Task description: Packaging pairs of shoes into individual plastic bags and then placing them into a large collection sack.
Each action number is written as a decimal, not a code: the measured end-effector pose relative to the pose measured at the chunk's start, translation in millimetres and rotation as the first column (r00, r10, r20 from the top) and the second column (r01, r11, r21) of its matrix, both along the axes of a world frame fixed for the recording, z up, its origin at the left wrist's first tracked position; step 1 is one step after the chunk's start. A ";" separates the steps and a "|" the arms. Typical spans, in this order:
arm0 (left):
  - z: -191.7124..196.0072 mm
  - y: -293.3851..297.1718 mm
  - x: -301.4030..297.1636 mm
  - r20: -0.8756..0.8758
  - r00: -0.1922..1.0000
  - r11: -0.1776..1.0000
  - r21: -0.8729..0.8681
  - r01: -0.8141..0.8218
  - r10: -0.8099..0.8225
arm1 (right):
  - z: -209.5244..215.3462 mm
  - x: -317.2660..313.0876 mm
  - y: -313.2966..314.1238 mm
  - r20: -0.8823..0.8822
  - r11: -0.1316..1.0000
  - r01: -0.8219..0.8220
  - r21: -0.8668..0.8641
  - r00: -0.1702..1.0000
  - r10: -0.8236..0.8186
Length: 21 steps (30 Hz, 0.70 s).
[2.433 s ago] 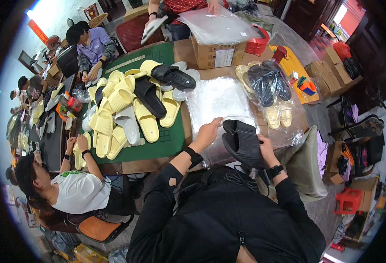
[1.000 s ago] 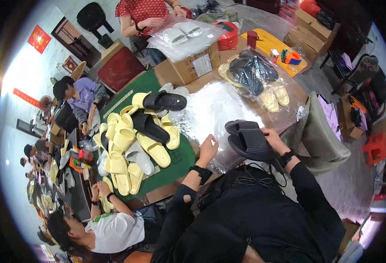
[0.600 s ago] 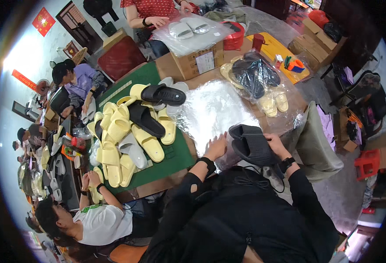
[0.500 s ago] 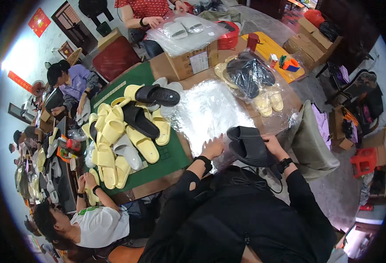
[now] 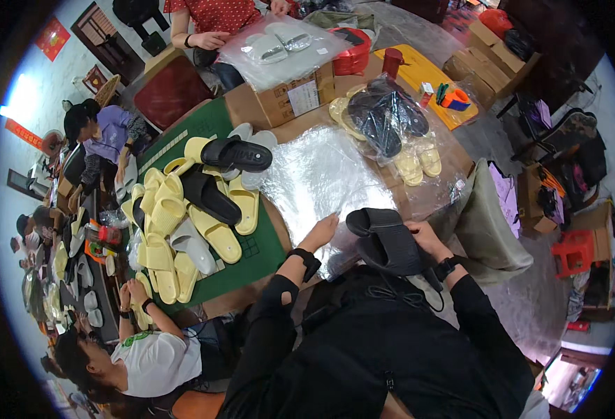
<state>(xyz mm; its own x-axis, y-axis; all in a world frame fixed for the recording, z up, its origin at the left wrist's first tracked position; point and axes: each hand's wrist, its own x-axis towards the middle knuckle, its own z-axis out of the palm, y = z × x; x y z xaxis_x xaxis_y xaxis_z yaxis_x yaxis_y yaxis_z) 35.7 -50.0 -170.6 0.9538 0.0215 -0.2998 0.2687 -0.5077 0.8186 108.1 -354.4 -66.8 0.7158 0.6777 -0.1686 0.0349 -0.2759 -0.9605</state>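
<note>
The right hand (image 5: 425, 237) gripped a pair of black slippers (image 5: 385, 239) at the near desk edge; the left hand (image 5: 323, 229) lay open on the clear bags (image 5: 321, 178) (likely bagging). Opening one seemed needed next.

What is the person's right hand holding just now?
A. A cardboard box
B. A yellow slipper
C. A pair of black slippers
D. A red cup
C: the right hand grips a pair of black slippers at the near edge of the table, while the left hand rests on the clear plastic bags beside them.
</note>
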 end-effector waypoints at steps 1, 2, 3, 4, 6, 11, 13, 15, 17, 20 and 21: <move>-2.1 3.5 -2.5 -0.002 1.000 1.000 0.006 -0.013 0.013 | 2.9 1.5 7.0 -0.006 1.000 -0.029 -0.003 1.000 0.029; -0.1 3.6 -2.0 0.000 1.000 0.999 0.012 0.030 -0.030 | 1.7 3.5 9.6 -0.008 1.000 -0.030 -0.001 1.000 0.030; 2.1 3.5 -1.6 0.003 0.997 0.997 0.018 0.072 -0.072 | -0.2 5.6 12.5 -0.028 0.999 -0.040 0.015 0.999 0.040; 4.4 1.9 -1.5 0.002 0.998 0.997 0.022 0.069 -0.069 | -2.1 7.5 15.2 -0.047 0.998 -0.050 0.032 0.998 0.052; 13.1 -6.0 -1.0 0.083 0.996 1.000 0.003 -0.020 0.020 | -12.4 10.2 18.0 -0.045 1.000 -0.023 0.021 0.999 0.024; 44.8 -26.4 -2.5 0.116 0.980 0.986 0.036 -0.165 0.160 | -42.0 16.6 19.4 0.124 0.999 0.034 0.018 0.992 -0.036; 48.7 -31.7 -3.4 0.149 0.985 0.983 0.152 -0.107 0.084 | -54.6 13.9 21.6 0.555 0.966 0.214 -0.143 0.825 -0.100; 52.1 -41.6 -5.8 0.169 0.984 0.957 0.270 -0.106 0.061 | -39.3 3.7 33.6 0.733 0.945 0.249 -0.212 0.680 -0.015; 84.4 -66.0 2.5 0.075 0.996 0.855 0.518 0.000 -0.045 | -35.1 1.2 37.1 0.804 0.962 0.188 -0.196 0.593 0.048; 80.8 -81.7 -3.0 0.089 0.996 0.827 0.560 -0.050 -0.001 | -32.2 -4.5 52.5 0.846 0.957 0.032 -0.290 0.475 0.240; 81.7 -85.7 -3.8 0.114 0.993 0.817 0.576 -0.042 -0.029 | -32.7 -4.9 54.9 0.855 0.952 0.002 -0.306 0.439 0.274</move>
